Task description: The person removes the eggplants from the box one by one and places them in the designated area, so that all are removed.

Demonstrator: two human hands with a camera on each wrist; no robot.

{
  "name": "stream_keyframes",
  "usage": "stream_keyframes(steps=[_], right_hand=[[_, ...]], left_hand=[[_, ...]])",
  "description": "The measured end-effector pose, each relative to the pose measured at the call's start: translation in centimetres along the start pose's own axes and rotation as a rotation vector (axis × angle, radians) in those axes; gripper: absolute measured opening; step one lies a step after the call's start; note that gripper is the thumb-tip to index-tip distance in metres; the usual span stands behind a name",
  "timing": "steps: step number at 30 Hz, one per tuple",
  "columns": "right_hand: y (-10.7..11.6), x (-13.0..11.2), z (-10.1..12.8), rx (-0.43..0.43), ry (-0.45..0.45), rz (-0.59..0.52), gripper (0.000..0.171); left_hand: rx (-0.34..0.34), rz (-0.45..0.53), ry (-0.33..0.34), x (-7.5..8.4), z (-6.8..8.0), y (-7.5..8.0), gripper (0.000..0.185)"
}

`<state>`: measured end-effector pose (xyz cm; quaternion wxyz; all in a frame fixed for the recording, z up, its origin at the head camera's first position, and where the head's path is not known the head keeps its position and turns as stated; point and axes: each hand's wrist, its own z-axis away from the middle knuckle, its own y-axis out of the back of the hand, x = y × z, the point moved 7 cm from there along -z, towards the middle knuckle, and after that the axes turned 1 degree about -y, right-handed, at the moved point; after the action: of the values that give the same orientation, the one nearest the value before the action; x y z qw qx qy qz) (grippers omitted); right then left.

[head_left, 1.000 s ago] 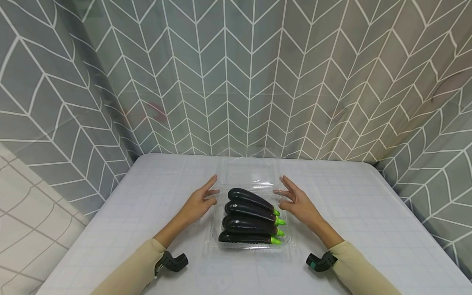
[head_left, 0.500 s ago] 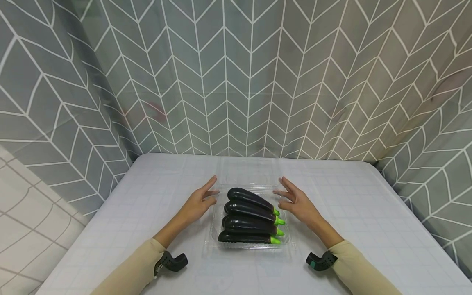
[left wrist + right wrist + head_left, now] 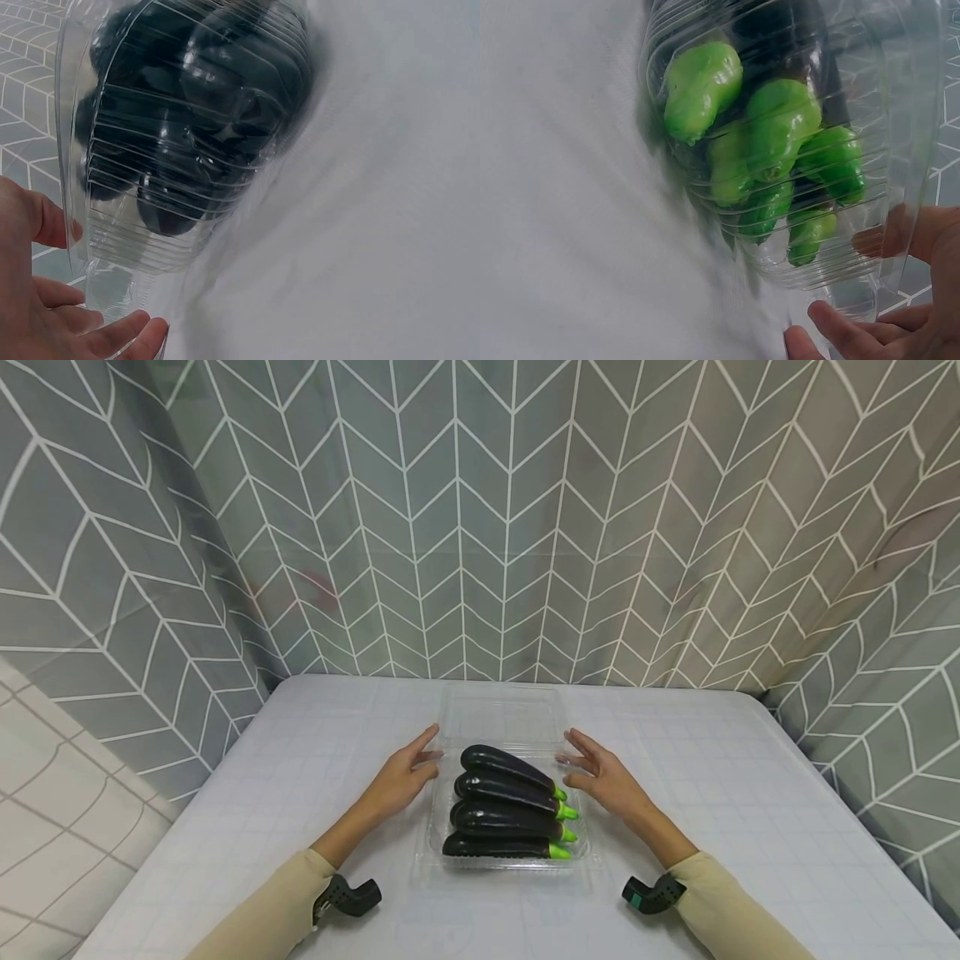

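Observation:
Several glossy dark eggplants [image 3: 506, 817] with bright green stem ends lie stacked in a clear plastic clamshell box [image 3: 510, 864] on the table. The lid [image 3: 502, 714] is folded back behind the box, towards the table's far edge. My left hand [image 3: 397, 781] is at the box's back left corner, fingers spread and thumb [image 3: 54, 223] right at the rim. At the back right corner is my right hand [image 3: 609, 783], fingers loosely extended. In the right wrist view its thumb [image 3: 881, 234] overlaps the rim beside the green stem ends [image 3: 780, 131].
A white table [image 3: 712, 777] with a faint grid lies under everything. A grey curtain [image 3: 510, 527] with white chevron lines hangs behind and at both sides. Dark wrist devices [image 3: 354, 896] sit at both sleeves.
The lid's far edge has sunk lower, and the lid now lies flatter behind the box. My right fingertips have come slightly nearer. The left hand and the eggplants look nearly still.

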<state>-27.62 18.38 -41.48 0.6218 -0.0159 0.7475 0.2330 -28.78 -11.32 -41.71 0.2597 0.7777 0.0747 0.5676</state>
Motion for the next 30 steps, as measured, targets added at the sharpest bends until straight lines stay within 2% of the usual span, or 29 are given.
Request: stream_keyframes(steps=[4, 7, 9, 11, 13, 16, 19, 21, 23, 26, 30], right_hand=[[0.0, 0.0, 0.1, 0.024, -0.021, 0.038, 0.071], [0.5, -0.7, 0.4, 0.102, -0.010, 0.168, 0.069], [1.0, -1.9, 0.7, 0.177, 0.046, 0.253, 0.066], [1.2, -4.2, 1.4, 0.240, 0.145, 0.315, 0.060], [1.0, -6.7, 2.1, 0.263, 0.260, 0.332, 0.053], [-0.2, -10.3, 3.2, 0.227, 0.399, 0.361, 0.046], [-1.6, -11.9, 3.8, 0.163, 0.463, 0.406, 0.042], [-2.5, -12.2, 4.0, 0.123, 0.489, 0.415, 0.040], [-3.2, -12.0, 4.1, 0.091, 0.519, 0.397, 0.039], [-3.8, -10.8, 3.9, 0.051, 0.562, 0.360, 0.040], [-4.1, -8.8, 3.4, 0.016, 0.563, 0.341, 0.040]], left_hand=[[0.024, -0.011, 0.038, 0.0, 0.1, 0.2, 0.060], [0.037, -0.030, 0.070, -0.2, 0.2, 0.3, 0.060], [0.055, -0.057, 0.081, -0.2, 0.4, 0.5, 0.060], [0.072, -0.078, 0.073, 0.0, 0.7, 0.7, 0.061], [0.081, -0.096, 0.017, 0.6, 1.0, 1.0, 0.061], [0.060, -0.089, -0.121, 1.9, 1.7, 1.0, 0.061], [0.028, -0.116, -0.272, 3.2, 2.5, 0.9, 0.060], [0.013, -0.147, -0.326, 3.7, 3.0, 0.7, 0.059], [0.007, -0.187, -0.352, 3.9, 3.4, 0.4, 0.059], [0.010, -0.216, -0.356, 3.8, 3.9, 0.1, 0.059], [0.023, -0.220, -0.361, 3.6, 4.4, -0.3, 0.059]])
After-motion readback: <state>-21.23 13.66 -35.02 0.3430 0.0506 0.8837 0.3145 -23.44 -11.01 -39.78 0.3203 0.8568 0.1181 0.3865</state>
